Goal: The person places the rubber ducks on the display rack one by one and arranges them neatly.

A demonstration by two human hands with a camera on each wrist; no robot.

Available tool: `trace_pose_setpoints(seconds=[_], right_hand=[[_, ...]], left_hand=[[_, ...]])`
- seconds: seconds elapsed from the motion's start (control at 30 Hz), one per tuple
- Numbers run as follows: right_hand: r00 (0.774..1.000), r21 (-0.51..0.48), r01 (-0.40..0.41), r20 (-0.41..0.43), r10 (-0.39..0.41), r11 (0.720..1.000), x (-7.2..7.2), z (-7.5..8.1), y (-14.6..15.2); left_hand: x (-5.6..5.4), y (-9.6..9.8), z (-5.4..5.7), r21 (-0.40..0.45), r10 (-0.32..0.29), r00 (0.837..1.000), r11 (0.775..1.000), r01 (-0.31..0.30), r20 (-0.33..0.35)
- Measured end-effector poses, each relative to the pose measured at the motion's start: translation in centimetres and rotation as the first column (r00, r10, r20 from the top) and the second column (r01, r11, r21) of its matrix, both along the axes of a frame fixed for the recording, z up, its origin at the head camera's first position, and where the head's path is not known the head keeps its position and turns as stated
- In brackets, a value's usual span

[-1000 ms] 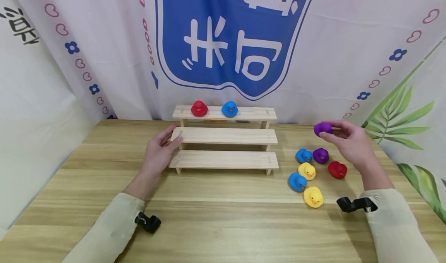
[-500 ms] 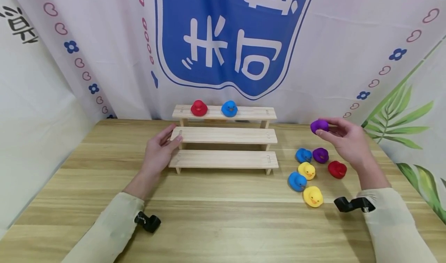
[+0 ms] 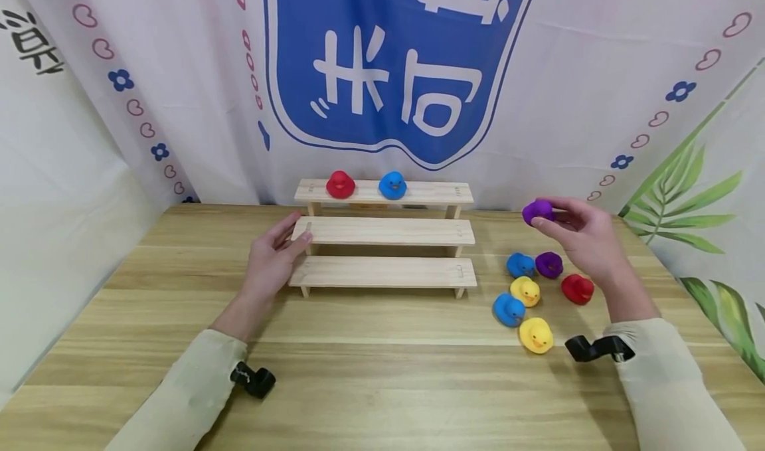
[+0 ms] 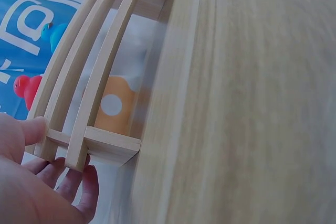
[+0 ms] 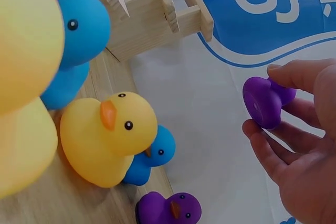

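My right hand (image 3: 588,238) pinches a purple rubber duck (image 3: 538,212) between thumb and fingers, raised above the back right of the table. In the right wrist view that duck (image 5: 262,102) is tipped, its flat underside showing. My left hand (image 3: 271,258) grips the left end of a three-step wooden display stand (image 3: 382,230). Its thumb lies on the middle step, and in the left wrist view the fingers curl round the ends of the slats (image 4: 77,150). On the top step sit a red duck (image 3: 340,184) and, to its right, a blue duck (image 3: 392,185).
Right of the stand, several ducks rest on the wooden table (image 3: 382,384): blue ones (image 3: 509,309), yellow ones (image 3: 536,335), a purple one (image 3: 549,265) and a red one (image 3: 577,289). A printed curtain (image 3: 203,105) hangs behind the table.
My right hand has carried the purple duck left and slightly upward, toward the stand. The left hand keeps its hold at the stand's left end.
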State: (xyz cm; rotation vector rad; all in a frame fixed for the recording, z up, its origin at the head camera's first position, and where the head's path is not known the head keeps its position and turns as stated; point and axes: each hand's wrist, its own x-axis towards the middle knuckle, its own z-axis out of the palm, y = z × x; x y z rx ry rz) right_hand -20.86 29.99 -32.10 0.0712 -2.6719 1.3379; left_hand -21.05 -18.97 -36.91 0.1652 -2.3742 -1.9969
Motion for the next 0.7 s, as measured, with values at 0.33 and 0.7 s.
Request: trace_pose_setpoints(seconds=[0.33, 0.7], right_hand=[[1.0, -0.043, -0.029, -0.002, 0.029, 0.999, -0.2, 0.1, -1.4], [1.0, -0.052, -0.008, 0.02, 0.009, 0.999, -0.1, 0.7, -2.9]], left_hand=[[0.0, -0.1, 0.0, -0.013, -0.008, 1.0, 1.0, 0.008, -0.004], [0.0, -0.1, 0.0, -0.011, -0.003, 1.0, 1.0, 0.003, -0.006]])
